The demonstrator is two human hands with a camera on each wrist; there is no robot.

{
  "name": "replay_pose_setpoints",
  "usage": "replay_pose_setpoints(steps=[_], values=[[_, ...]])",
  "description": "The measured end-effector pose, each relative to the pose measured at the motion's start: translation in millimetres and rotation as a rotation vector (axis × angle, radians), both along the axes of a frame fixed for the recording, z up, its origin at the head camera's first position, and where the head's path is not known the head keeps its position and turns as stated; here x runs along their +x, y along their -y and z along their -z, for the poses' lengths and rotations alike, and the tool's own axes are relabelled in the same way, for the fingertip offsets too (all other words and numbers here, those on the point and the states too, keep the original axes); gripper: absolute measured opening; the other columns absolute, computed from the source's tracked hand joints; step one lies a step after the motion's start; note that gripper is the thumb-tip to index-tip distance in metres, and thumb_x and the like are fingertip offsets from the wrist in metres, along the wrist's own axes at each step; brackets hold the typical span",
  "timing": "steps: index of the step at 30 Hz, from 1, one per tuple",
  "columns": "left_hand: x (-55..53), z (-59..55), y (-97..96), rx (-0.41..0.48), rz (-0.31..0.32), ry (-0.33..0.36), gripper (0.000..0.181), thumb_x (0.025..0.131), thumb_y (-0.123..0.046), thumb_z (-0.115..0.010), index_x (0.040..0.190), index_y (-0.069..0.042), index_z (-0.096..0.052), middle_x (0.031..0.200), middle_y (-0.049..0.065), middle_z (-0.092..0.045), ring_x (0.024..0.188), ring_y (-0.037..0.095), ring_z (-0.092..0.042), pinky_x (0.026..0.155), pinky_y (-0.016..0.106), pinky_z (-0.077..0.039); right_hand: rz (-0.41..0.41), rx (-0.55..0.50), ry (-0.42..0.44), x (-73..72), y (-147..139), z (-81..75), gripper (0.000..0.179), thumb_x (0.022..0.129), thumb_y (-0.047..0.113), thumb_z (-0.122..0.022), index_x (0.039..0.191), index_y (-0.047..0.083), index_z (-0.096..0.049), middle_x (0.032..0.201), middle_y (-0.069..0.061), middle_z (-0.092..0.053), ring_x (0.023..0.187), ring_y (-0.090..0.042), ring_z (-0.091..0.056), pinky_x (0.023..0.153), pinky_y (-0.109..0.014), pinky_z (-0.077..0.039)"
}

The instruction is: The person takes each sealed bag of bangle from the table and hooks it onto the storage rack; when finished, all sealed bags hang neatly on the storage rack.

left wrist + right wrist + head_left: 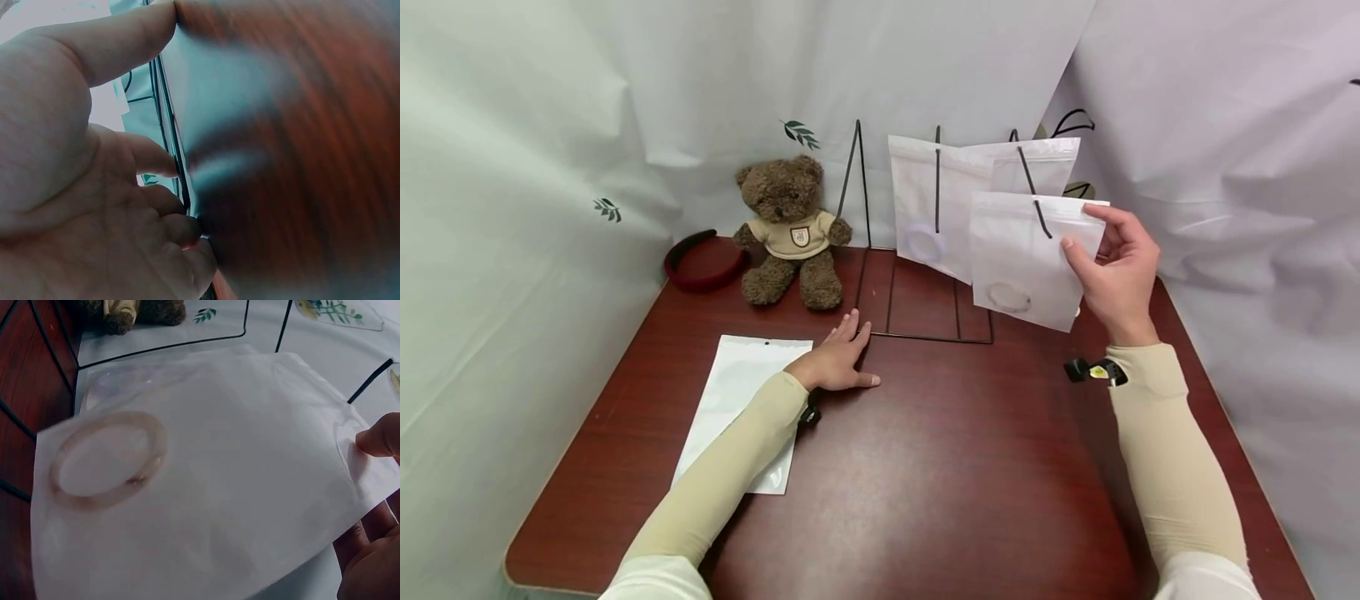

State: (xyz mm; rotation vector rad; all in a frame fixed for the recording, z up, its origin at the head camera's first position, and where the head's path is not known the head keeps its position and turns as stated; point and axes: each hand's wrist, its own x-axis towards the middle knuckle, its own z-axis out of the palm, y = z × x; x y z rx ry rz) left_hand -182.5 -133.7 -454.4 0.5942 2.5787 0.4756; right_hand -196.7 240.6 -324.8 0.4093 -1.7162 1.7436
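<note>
My right hand (1122, 267) pinches the upper right corner of a translucent white zip bag (1026, 250) between thumb and fingers. Inside that bag lies a bangle-like ring (109, 461), low down. A prong (1042, 218) of the black wire rack (925, 337) crosses the bag's top edge, its tip sticking out in front. Behind it, another zip bag (917, 196) with a pale purple ring hangs from the middle prong. My left hand (838, 360) rests spread on the table, fingertips at the rack's front left base corner; the left wrist view shows its palm (81, 250).
A brown teddy bear (793, 237) in a beige top sits left of the rack, beside a dark red headband (703, 282). A flat white bag (741, 367) lies partly under my left forearm. White curtains (512, 208) enclose the reddish-brown table (940, 467).
</note>
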Motion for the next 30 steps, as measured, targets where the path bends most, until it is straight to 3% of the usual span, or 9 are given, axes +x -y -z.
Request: replay_pose_setpoints(steps=[13,24,30], values=[[0.3,-1.4,-0.2,0.007,0.005,-0.004,0.104,0.092,-0.051,-0.068,0.162,-0.005,-0.008,0.168,0.022,0.013,0.158,0.035,0.009,0.128,0.051,-0.008,0.028,0.012,0.113,-64.0,-8.6,5.9,0.041,0.078,-0.01,-0.072,0.118,0.002,-0.07,0.1,-0.003,-0.076,0.075,-0.007,-0.07,0.067,-0.015,-0.055],[-1.5,1.9,0.0,-0.016,0.012,-0.023,0.104,0.091,-0.053,-0.068,0.162,-0.006,-0.009,0.168,0.021,0.012,0.158,0.033,0.009,0.129,0.05,-0.009,0.128,0.068,0.195,-91.9,-0.3,-0.7,0.038,0.082,-0.001,-0.072,0.117,0.013,-0.071,0.092,-0.001,-0.072,0.069,-0.006,-0.067,0.064,-0.016,-0.052],[-1.5,0.3,0.0,-0.009,0.008,-0.012,0.104,0.091,-0.053,-0.069,0.162,-0.006,-0.009,0.168,0.02,0.013,0.158,0.033,0.01,0.129,0.049,-0.009,0.137,0.055,0.195,-94.6,1.3,-2.6,0.037,0.081,-0.002,-0.072,0.115,0.013,-0.072,0.087,0.002,-0.07,0.064,-0.004,-0.065,0.062,-0.016,-0.051]])
